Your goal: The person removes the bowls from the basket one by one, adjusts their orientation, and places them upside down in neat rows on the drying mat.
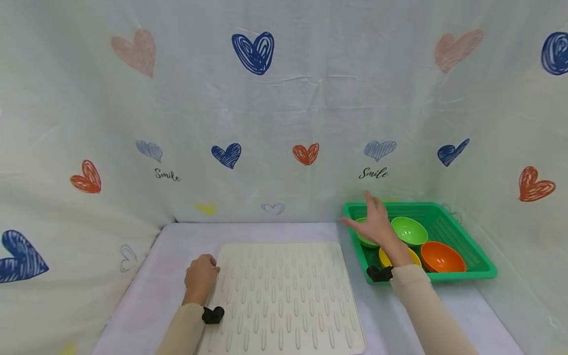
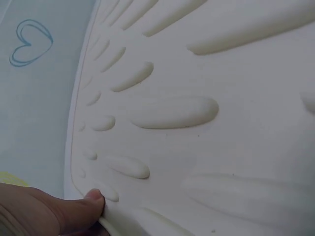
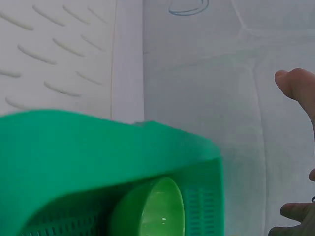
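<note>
My left hand is at the left edge of a cream ribbed mat and pinches it. In the left wrist view the thumb presses on the mat's rim, with the other fingers hidden below. Over the left part of a green plastic basket, my right hand is raised with fingers spread, holding nothing. Inside the basket are a green bowl, an orange bowl, a yellow bowl and a second green bowl, the last two partly covered by the hand and arm.
The mat lies on a table with a pale cloth. The basket stands at the back right of the table. Behind and at both sides hangs a white curtain printed with hearts.
</note>
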The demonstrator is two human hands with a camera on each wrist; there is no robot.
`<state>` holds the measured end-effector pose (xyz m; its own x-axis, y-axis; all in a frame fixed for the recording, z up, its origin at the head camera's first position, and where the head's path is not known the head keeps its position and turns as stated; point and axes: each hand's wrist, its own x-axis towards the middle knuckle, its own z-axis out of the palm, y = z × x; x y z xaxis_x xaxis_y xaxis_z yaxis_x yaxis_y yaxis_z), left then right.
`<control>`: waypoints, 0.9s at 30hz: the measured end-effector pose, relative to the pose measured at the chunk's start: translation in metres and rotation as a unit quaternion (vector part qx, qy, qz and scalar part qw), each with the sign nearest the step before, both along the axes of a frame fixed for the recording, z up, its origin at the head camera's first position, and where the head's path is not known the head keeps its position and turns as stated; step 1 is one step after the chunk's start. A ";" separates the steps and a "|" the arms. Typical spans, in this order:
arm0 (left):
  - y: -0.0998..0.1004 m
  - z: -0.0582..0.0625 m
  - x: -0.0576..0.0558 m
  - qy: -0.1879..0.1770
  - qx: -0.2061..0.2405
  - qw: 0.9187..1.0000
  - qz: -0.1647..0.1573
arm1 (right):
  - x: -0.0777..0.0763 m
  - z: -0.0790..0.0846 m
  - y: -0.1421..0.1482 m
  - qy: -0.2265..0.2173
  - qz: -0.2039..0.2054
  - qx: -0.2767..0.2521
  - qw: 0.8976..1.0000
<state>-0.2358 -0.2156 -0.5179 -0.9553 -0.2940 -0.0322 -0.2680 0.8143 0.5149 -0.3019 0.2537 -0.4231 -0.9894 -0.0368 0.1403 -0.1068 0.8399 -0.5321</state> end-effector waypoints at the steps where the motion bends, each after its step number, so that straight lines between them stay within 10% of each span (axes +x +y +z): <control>1: 0.000 0.000 -0.001 0.000 -0.001 1.000 0.002 | -0.002 0.000 0.003 -0.006 -0.002 -0.007 1.000; 27: 0.004 0.001 0.003 0.015 -0.032 0.999 0.013 | -0.017 -0.032 0.047 -0.094 0.023 -0.001 0.995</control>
